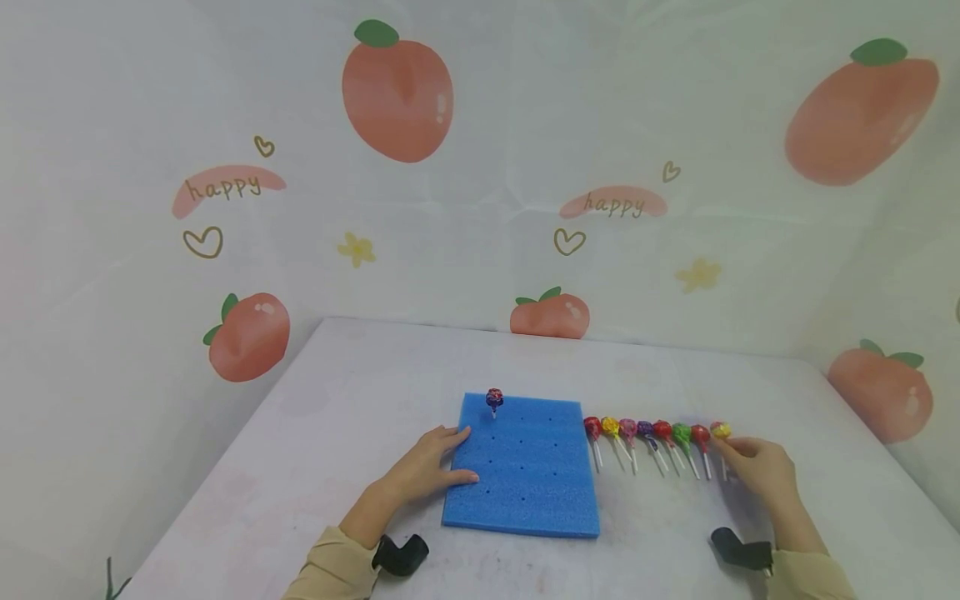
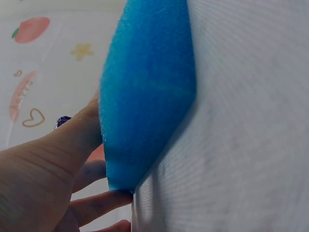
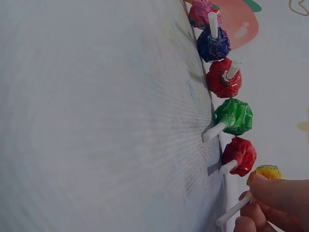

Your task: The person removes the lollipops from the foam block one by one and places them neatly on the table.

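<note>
A blue foam board (image 1: 536,475) with rows of small holes lies on the table. One dark purple-and-red wrapped lollipop (image 1: 494,398) stands upright in its far left part. My left hand (image 1: 423,464) rests on the board's left edge, thumb and fingers spread; in the left wrist view its fingertips touch the foam's side. To the right of the board my right hand (image 1: 761,468) pinches a yellow-wrapped lollipop (image 3: 268,171) between thumb and fingers, just under the candy. This lollipop is at the right end of a row, beside a red lollipop (image 3: 240,155).
Several lollipops lie in a row right of the board, sticks toward me, among them a green one (image 1: 681,433), a pink one (image 1: 627,429) and a yellow one (image 1: 611,427). A white backdrop (image 1: 465,250) with printed fruit rises behind the white table (image 1: 360,375).
</note>
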Demonstrator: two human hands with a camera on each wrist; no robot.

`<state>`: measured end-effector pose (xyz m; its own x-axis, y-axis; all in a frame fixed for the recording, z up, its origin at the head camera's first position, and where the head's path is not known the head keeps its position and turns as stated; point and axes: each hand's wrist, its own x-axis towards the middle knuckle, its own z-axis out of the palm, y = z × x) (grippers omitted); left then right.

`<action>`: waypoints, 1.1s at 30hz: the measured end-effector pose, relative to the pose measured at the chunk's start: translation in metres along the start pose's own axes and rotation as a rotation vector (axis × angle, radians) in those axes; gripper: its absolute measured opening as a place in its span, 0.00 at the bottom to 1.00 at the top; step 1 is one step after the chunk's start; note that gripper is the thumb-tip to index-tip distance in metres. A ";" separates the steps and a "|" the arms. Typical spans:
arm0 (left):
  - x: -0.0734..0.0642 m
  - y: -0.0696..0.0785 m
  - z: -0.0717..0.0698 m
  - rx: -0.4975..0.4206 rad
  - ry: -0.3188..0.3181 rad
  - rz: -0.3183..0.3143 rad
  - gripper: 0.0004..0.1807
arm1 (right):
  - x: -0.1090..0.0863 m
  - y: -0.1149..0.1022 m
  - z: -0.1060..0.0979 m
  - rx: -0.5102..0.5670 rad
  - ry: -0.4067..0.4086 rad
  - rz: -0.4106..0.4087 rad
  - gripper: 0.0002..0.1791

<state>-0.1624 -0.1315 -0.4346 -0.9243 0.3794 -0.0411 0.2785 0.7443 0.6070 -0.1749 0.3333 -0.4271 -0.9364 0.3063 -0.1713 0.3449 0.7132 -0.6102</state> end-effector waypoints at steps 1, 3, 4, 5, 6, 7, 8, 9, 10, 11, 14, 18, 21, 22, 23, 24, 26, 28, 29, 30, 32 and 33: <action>0.000 0.000 0.000 0.001 0.001 -0.001 0.41 | 0.000 0.000 0.000 0.002 -0.002 0.002 0.37; 0.000 0.000 0.000 0.000 0.003 -0.002 0.41 | 0.000 0.000 0.000 0.004 0.000 -0.002 0.36; 0.001 -0.001 0.000 -0.001 0.003 -0.003 0.41 | 0.000 0.000 0.000 0.005 0.001 -0.002 0.35; 0.001 -0.001 0.000 0.000 0.003 -0.002 0.41 | 0.000 0.001 0.000 0.004 0.003 -0.001 0.35; 0.001 -0.001 0.000 0.000 0.003 -0.001 0.41 | 0.001 0.001 0.000 0.007 0.003 0.003 0.35; 0.001 0.000 0.000 0.000 0.003 -0.001 0.41 | 0.001 0.001 0.000 0.005 0.003 0.000 0.34; 0.001 0.000 0.000 -0.001 0.002 0.000 0.41 | 0.001 0.001 0.000 -0.002 0.000 -0.003 0.34; 0.001 0.000 0.000 -0.001 0.002 0.000 0.41 | 0.002 0.001 0.000 -0.005 -0.005 -0.006 0.34; 0.001 0.000 0.000 -0.001 0.001 0.000 0.41 | 0.002 0.001 0.000 -0.008 -0.008 -0.004 0.34; 0.001 0.000 0.000 -0.001 0.000 0.001 0.41 | 0.002 0.001 0.000 -0.012 -0.013 -0.008 0.34; 0.001 0.000 -0.001 0.000 -0.003 0.003 0.41 | 0.003 0.002 -0.001 -0.012 -0.026 -0.012 0.34; 0.001 0.001 -0.001 0.005 -0.005 0.008 0.41 | 0.005 0.003 -0.001 -0.013 -0.022 -0.017 0.32; 0.000 0.002 -0.001 0.004 -0.006 0.007 0.41 | 0.005 0.004 0.000 -0.020 -0.014 -0.017 0.30; 0.000 0.002 -0.001 0.003 -0.006 0.007 0.41 | 0.005 0.004 0.000 -0.020 -0.012 -0.015 0.29; 0.000 0.002 -0.001 0.003 -0.006 0.009 0.41 | 0.005 0.004 0.000 -0.018 -0.011 -0.014 0.29; 0.000 0.002 -0.001 0.001 -0.006 0.007 0.41 | 0.005 0.004 0.000 -0.020 -0.011 -0.012 0.29; 0.000 0.001 -0.001 0.002 -0.005 0.012 0.41 | 0.006 0.004 0.000 -0.013 -0.013 -0.007 0.29; 0.000 0.001 -0.001 0.001 -0.005 0.016 0.41 | 0.006 0.005 0.000 -0.010 -0.017 -0.004 0.28; -0.001 0.002 -0.001 0.002 -0.005 0.018 0.41 | 0.006 0.005 0.000 -0.008 -0.022 -0.004 0.29; -0.001 0.002 -0.001 0.001 -0.005 0.018 0.41 | 0.006 0.006 0.000 -0.007 -0.025 0.000 0.29; -0.001 0.002 -0.001 -0.002 -0.006 0.016 0.41 | 0.006 0.007 0.001 -0.010 -0.029 0.003 0.29; -0.002 0.003 -0.001 -0.003 -0.007 0.013 0.41 | 0.006 0.007 0.001 -0.011 -0.030 0.004 0.29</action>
<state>-0.1603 -0.1307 -0.4316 -0.9188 0.3928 -0.0389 0.2896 0.7378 0.6098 -0.1784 0.3400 -0.4331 -0.9366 0.2898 -0.1972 0.3490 0.7191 -0.6009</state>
